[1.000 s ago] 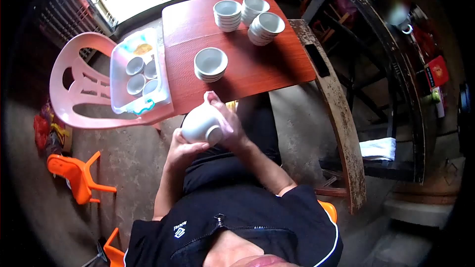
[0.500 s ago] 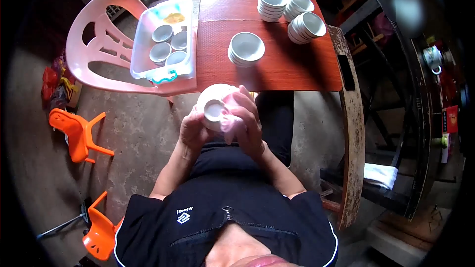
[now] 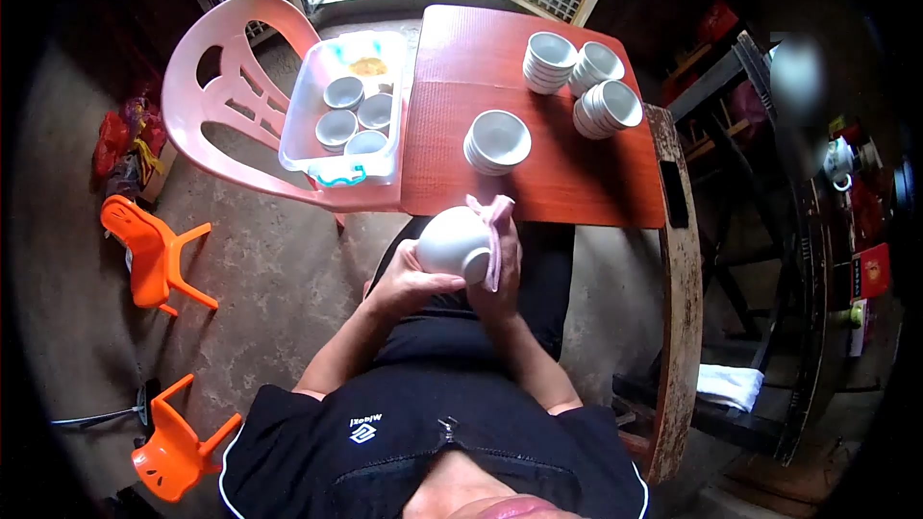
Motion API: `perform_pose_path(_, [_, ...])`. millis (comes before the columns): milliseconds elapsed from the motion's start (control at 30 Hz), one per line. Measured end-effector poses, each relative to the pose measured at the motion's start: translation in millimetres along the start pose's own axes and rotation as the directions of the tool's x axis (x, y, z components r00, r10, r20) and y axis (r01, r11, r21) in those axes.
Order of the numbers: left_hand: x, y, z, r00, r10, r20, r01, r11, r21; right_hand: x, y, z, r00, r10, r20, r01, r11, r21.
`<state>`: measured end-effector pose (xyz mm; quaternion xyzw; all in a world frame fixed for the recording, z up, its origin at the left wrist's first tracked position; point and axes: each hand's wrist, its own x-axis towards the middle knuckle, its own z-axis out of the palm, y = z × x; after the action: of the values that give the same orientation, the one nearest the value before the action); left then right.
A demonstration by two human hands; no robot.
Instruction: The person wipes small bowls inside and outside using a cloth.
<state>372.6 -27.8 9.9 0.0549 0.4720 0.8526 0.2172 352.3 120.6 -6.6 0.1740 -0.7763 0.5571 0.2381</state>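
Note:
A white bowl [image 3: 450, 242] is tilted on its side above my lap, its foot ring facing down and right. My left hand [image 3: 406, 284] grips it from the left, thumb along its lower side. On the bowl's right, my right hand [image 3: 504, 274] holds a pink cloth [image 3: 495, 240] against it; its fingers are partly hidden. Just beyond, a short stack of white bowls [image 3: 497, 142] stands on the red table [image 3: 447, 67]. Farther back are three taller stacks, among them one at the back [image 3: 551, 63] and one at the right [image 3: 608, 110].
A clear plastic bin [image 3: 300, 125] with several small bowls sits on a pink chair [image 3: 183, 106] left of the table. A worn wooden bench [image 3: 681, 327] with a dark phone [image 3: 673, 194] is at the right. Orange stools [image 3: 154, 255] stand on the floor at left.
The bowl has turned between my hands, from its base facing me to its side showing. The pink cloth now lies along its right side. The camera view has shifted.

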Motion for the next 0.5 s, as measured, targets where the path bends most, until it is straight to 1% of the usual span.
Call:
perform_pose_path(33, [2,-2,-3,1.0,-0.021,-0.004,0.021,0.997,0.077,-5,-1,2,0.994,0.105,0.007,-0.102,0.978,-0.183])
perform_pose_path(67, [2,-2,-5,0.999,-0.049,0.004,0.048,0.991,0.126,-7,0,6,0.987,0.15,-0.05,-0.152,0.987,-0.05])
perform_pose_path(100, [3,0,-6,0.997,-0.078,0.003,0.079,0.997,-0.012,-3,4,-4,0.946,0.31,0.094,-0.323,0.927,0.191])
perform_pose_path(133, [4,3,-6,0.994,-0.106,0.007,0.106,0.983,-0.148,14,-7,-9,0.869,0.436,0.233,-0.493,0.732,0.469])
perform_pose_path(167, [4,6,-7,0.991,-0.133,0.016,0.132,0.951,-0.279,26,-12,-12,0.77,0.491,0.408,-0.621,0.427,0.658])
perform_pose_path(200, [3,5,-5,0.997,-0.071,-0.006,0.068,0.974,-0.216,29,-3,-12,0.86,0.263,0.437,-0.506,0.549,0.666])
perform_pose_path(233, [1,-1,-14,0.993,-0.101,0.063,0.111,0.974,-0.196,35,1,-16,0.853,0.132,0.505,-0.41,0.767,0.493])
perform_pose_path(267, [1,2,-10,0.992,-0.068,0.104,0.088,0.973,-0.211,48,-13,-24,0.831,0.035,0.556,-0.283,0.886,0.367])
perform_pose_path(300, [1,4,-5,0.989,-0.037,0.143,0.07,0.971,-0.228,59,-28,-30,0.788,-0.046,0.614,-0.13,0.962,0.239])
perform_pose_path(333, [0,4,-7,0.988,-0.022,0.154,0.062,0.963,-0.263,60,-30,-29,0.793,-0.059,0.607,-0.171,0.934,0.314])
perform_pose_path(400, [-4,9,-10,0.994,0.024,0.11,-0.002,0.98,-0.198,47,-31,-20,0.888,0.095,0.451,-0.342,0.792,0.505])
perform_pose_path(433, [-5,13,-9,0.995,0.051,0.091,-0.035,0.986,-0.165,36,-30,-13,0.906,0.187,0.38,-0.395,0.696,0.599])
perform_pose_path(467, [-5,21,1,0.995,0.096,0.033,-0.087,0.974,-0.207,18,-14,0,0.964,-0.266,0.019,0.264,0.963,0.061])
perform_pose_path(500, [-5,21,0,0.995,0.098,0.026,-0.091,0.977,-0.193,-6,-7,4,0.984,-0.178,-0.001,0.174,0.963,-0.207])
